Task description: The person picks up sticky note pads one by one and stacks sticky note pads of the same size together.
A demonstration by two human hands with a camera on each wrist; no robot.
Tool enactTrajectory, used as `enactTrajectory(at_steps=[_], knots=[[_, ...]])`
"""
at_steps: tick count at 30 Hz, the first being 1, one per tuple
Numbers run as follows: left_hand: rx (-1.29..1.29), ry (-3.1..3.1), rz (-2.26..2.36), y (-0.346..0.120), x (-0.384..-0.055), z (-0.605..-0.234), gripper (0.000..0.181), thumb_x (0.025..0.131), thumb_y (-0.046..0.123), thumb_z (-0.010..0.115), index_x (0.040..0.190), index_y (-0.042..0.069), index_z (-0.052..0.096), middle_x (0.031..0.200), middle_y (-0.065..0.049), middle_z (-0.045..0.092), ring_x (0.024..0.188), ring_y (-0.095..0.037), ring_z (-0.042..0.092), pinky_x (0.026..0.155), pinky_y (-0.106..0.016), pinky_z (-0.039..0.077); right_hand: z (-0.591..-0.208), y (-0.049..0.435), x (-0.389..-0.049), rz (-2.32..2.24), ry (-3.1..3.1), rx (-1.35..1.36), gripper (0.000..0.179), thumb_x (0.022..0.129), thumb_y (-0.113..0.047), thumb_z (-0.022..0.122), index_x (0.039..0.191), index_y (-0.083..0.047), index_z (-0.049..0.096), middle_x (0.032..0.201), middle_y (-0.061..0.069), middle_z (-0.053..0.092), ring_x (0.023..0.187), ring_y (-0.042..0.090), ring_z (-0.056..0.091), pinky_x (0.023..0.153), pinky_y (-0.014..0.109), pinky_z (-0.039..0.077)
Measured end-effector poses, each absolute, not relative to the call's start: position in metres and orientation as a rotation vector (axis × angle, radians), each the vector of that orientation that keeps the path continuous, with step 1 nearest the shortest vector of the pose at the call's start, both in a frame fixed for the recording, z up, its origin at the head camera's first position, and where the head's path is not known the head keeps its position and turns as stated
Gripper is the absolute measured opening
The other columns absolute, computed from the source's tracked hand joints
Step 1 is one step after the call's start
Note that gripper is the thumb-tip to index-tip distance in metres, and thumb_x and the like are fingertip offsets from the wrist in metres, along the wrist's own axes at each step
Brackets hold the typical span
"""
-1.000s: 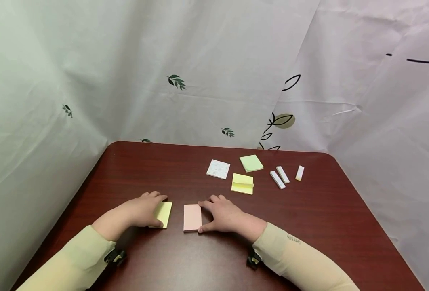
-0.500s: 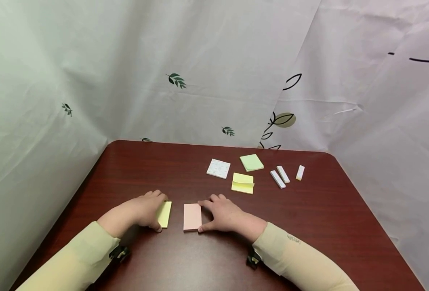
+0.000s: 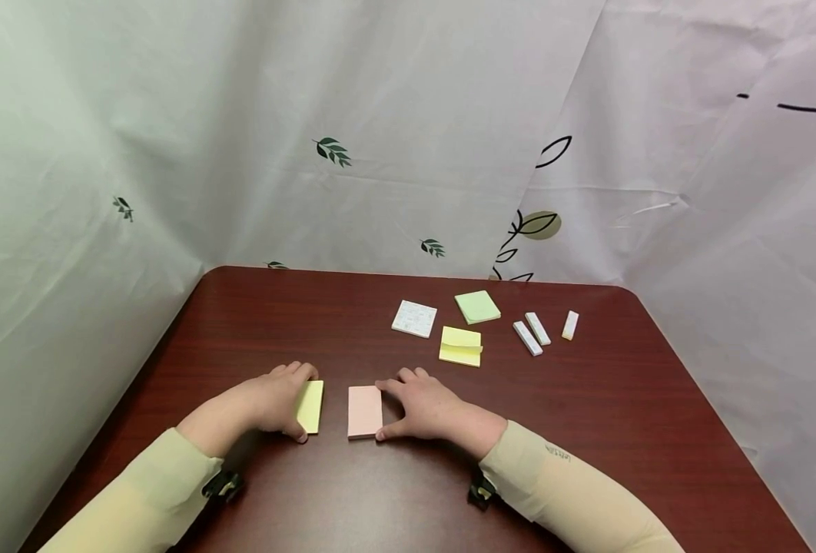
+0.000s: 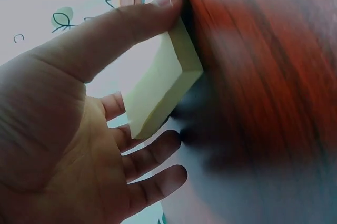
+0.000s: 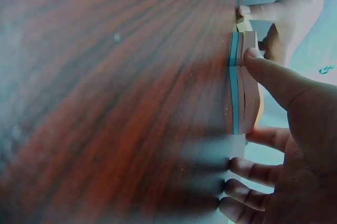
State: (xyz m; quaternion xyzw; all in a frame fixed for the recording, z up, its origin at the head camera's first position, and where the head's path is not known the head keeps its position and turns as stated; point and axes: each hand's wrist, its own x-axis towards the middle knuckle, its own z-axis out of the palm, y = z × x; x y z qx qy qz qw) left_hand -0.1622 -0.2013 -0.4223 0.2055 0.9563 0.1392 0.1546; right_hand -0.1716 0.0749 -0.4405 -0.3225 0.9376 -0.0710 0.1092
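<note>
My left hand (image 3: 276, 401) grips a yellow sticky-note pad (image 3: 310, 407) by its near and far edges, thumb on the near one. In the left wrist view this pad (image 4: 155, 89) stands tilted in the picture, its thick edge showing, with the lower fingers spread off it. Just to the right, my right hand (image 3: 427, 407) pinches a pink sticky-note pad (image 3: 365, 412) between thumb and index finger at its right corners. The right wrist view shows a blue layer (image 5: 235, 97) under the pink pad. A narrow gap separates the yellow and pink pads.
Farther back on the brown table (image 3: 353, 507) lie a white patterned pad (image 3: 414, 319), a green pad (image 3: 478, 307) and a yellow pad (image 3: 460, 355) with a raised sheet. Right of them are two white bars (image 3: 528, 338) and a single bar (image 3: 570, 325). White sheeting (image 3: 380, 192) surrounds the table.
The left thumb has moved from over the yellow pad's near corner to its near edge. The right hand and the pink pad stay in place.
</note>
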Motion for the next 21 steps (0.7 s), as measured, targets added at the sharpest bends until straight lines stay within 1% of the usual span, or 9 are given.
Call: enactTrajectory(at_steps=[4, 7, 9, 12, 16, 18, 21], knots=[[0.587, 2.747, 0.463, -0.201, -0.159, -0.424, 0.084, 0.054, 0.025, 0.096, 0.12, 0.006, 0.048, 0.094, -0.003, 0.052, 0.083, -0.019, 0.05, 0.074, -0.038, 0.045, -0.44, 0.075, -0.172, -0.21, 2.758, -0.952, 0.083, 0.077, -0.067, 0.072, 0.146, -0.027, 0.05, 0.129, 0.003, 0.054, 0.114, 0.024, 0.05, 0.096, 0.037, 0.045], [0.585, 2.739, 0.512, -0.203, -0.158, -0.425, 0.082, 0.056, 0.026, 0.095, 0.121, 0.006, 0.049, 0.096, -0.003, 0.052, 0.083, -0.018, 0.05, 0.074, -0.037, 0.045, -0.441, 0.075, -0.171, -0.217, 2.756, -0.949, 0.082, 0.077, -0.066, 0.072, 0.146, -0.027, 0.05, 0.129, 0.004, 0.054, 0.115, 0.024, 0.05, 0.096, 0.037, 0.045], [0.58, 2.729, 0.544, -0.205, -0.157, -0.425, 0.079, 0.059, 0.025, 0.094, 0.122, 0.006, 0.05, 0.098, -0.003, 0.053, 0.083, -0.017, 0.051, 0.074, -0.037, 0.045, -0.441, 0.075, -0.171, -0.22, 2.754, -0.945, 0.082, 0.077, -0.066, 0.072, 0.146, -0.027, 0.05, 0.13, 0.004, 0.054, 0.116, 0.024, 0.05, 0.096, 0.037, 0.045], [0.553, 2.708, 0.604, -0.209, -0.157, -0.423, 0.067, 0.068, 0.02, 0.09, 0.121, 0.006, 0.051, 0.101, -0.004, 0.054, 0.083, -0.017, 0.051, 0.074, -0.035, 0.045, -0.441, 0.075, -0.171, -0.22, 2.752, -0.942, 0.082, 0.077, -0.066, 0.072, 0.146, -0.027, 0.049, 0.131, 0.004, 0.054, 0.117, 0.025, 0.05, 0.096, 0.038, 0.045], [0.508, 2.686, 0.699, -0.213, -0.156, -0.418, 0.045, 0.081, 0.01, 0.08, 0.118, 0.01, 0.055, 0.101, -0.003, 0.055, 0.085, -0.017, 0.052, 0.075, -0.036, 0.044, -0.44, 0.075, -0.171, -0.219, 2.749, -0.941, 0.082, 0.077, -0.067, 0.072, 0.146, -0.028, 0.05, 0.132, 0.004, 0.053, 0.117, 0.025, 0.05, 0.096, 0.038, 0.045], [0.49, 2.683, 0.735, -0.214, -0.156, -0.416, 0.038, 0.085, 0.007, 0.075, 0.117, 0.012, 0.056, 0.1, -0.002, 0.056, 0.086, -0.018, 0.052, 0.075, -0.037, 0.044, -0.44, 0.075, -0.171, -0.221, 2.748, -0.939, 0.082, 0.077, -0.067, 0.072, 0.146, -0.028, 0.05, 0.132, 0.004, 0.053, 0.118, 0.025, 0.05, 0.096, 0.038, 0.045], [0.464, 2.678, 0.771, -0.216, -0.156, -0.416, 0.034, 0.088, 0.005, 0.071, 0.118, 0.014, 0.058, 0.101, -0.002, 0.057, 0.088, -0.019, 0.053, 0.076, -0.038, 0.043, -0.44, 0.075, -0.171, -0.227, 2.747, -0.935, 0.083, 0.077, -0.067, 0.072, 0.146, -0.028, 0.049, 0.132, 0.004, 0.053, 0.118, 0.025, 0.049, 0.096, 0.038, 0.045]])
